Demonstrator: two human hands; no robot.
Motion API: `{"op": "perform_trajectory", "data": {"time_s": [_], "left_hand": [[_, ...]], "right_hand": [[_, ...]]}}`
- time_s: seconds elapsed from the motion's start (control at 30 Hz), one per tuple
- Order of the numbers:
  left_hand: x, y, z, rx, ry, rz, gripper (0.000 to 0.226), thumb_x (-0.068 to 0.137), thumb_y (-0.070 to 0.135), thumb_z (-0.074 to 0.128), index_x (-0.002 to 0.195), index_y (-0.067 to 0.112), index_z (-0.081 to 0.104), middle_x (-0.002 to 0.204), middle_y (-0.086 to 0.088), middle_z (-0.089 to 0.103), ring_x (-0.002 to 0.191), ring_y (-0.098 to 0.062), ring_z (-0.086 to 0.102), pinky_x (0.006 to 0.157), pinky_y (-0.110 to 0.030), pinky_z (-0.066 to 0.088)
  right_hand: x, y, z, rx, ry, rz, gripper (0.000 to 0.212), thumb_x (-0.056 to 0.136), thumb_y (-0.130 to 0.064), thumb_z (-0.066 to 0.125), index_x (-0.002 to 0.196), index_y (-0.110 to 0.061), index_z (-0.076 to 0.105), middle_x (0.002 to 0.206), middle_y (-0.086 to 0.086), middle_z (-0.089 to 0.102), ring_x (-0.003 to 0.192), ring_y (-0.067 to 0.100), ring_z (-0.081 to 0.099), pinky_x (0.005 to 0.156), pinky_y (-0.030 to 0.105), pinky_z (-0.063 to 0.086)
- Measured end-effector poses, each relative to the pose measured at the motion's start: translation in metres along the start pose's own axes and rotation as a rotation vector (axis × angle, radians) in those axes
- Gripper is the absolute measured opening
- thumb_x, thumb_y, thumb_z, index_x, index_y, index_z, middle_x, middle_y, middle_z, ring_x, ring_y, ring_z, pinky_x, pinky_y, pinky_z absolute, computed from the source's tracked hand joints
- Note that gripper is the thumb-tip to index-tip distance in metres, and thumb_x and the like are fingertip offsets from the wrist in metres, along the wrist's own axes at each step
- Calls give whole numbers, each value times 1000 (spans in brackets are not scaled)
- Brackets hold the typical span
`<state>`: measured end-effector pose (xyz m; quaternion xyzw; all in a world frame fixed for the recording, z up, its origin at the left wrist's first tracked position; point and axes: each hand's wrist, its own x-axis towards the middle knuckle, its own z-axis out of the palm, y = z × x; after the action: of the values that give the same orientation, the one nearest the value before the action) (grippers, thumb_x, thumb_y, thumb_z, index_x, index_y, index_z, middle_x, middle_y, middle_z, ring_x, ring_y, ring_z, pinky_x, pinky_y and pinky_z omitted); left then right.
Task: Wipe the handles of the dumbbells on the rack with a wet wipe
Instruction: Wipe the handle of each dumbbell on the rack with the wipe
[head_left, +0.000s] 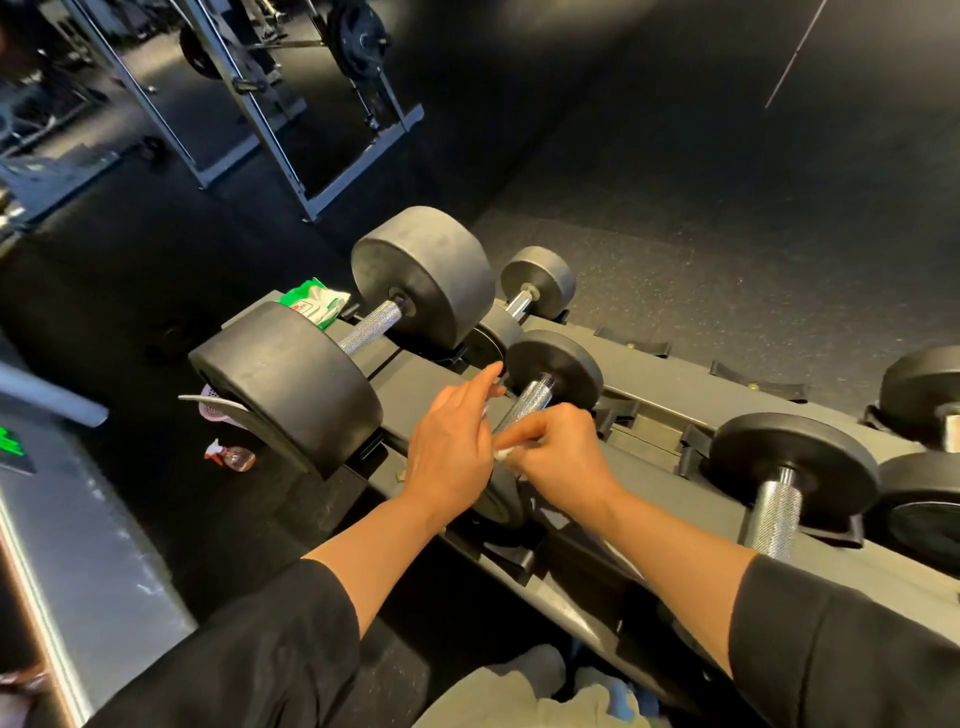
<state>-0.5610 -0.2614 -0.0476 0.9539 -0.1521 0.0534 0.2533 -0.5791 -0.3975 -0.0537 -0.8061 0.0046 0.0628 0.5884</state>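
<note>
Going along the rack (654, 364): the big dumbbell (343, 343) at its left end had the wipe pack (314, 301) beside it. Next over, the left hand (452, 441) rested flat with fingers straight, while the right hand (558, 452) had its grip clamped on the wet wipe (506, 453) round the small dumbbell's handle (522, 408). Looked mid-job; dumbbells (789, 467) further right probably still waited.

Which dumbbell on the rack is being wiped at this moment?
The small dumbbell in the middle: the right hand grips a white wipe on its handle. The big dumbbell and the right-hand dumbbell are untouched.
</note>
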Motion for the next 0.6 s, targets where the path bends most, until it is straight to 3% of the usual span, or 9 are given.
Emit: {"op": "perform_trajectory", "data": {"time_s": [0.1, 0.17, 0.23, 0.3, 0.47, 0.6], "left_hand": [[0, -1, 1, 13, -1, 0, 56, 91, 6, 40, 144, 22, 36, 121, 5, 59, 108, -11, 49, 79, -24, 41], [0, -1, 1, 23, 7, -10, 57, 92, 2, 43, 144, 22, 36, 121, 5, 59, 108, -9, 48, 79, -23, 40], [0, 0, 1, 24, 4, -14, 57, 92, 2, 43, 144, 22, 35, 122, 5, 59, 109, -8, 48, 80, -24, 41], [0, 1, 1, 23, -5, -15, 57, 92, 2, 43, 144, 22, 35, 122, 5, 59, 109, -8, 48, 80, -25, 43], [0, 1, 0, 28, -11, -23, 56, 92, 4, 41, 144, 23, 35, 123, 5, 59, 111, -11, 48, 81, -30, 47], [0, 3, -1, 15, -15, -8, 54, 91, 10, 38, 144, 21, 36, 123, 3, 59, 111, -14, 49, 81, -32, 47]], "right_hand": [[14, 7, -10, 4, 271, -4, 21, 81, -2, 66, 97, -12, 74, 95, 1, 72, 82, 1, 62, 82, 13, 49], [25, 14, -14, -29, 351, -22, 27, 84, -1, 63, 108, -12, 70, 108, 2, 69, 97, 10, 63, 96, 26, 48], [31, 21, -13, -157, 263, -15, 35, 86, -3, 61, 119, -13, 64, 124, 1, 62, 116, 15, 55, 106, 28, 39], [33, 24, -8, -290, 155, -21, 35, 89, -6, 59, 123, -14, 62, 130, 2, 57, 123, 17, 49, 105, 26, 35], [35, 21, -1, -393, 110, -91, 31, 87, -3, 58, 112, -17, 69, 124, 5, 59, 115, 17, 51, 96, 24, 39], [25, 18, -1, -438, 25, -155, 30, 85, -3, 60, 110, -16, 69, 119, 5, 60, 109, 16, 51, 89, 16, 34]]}}
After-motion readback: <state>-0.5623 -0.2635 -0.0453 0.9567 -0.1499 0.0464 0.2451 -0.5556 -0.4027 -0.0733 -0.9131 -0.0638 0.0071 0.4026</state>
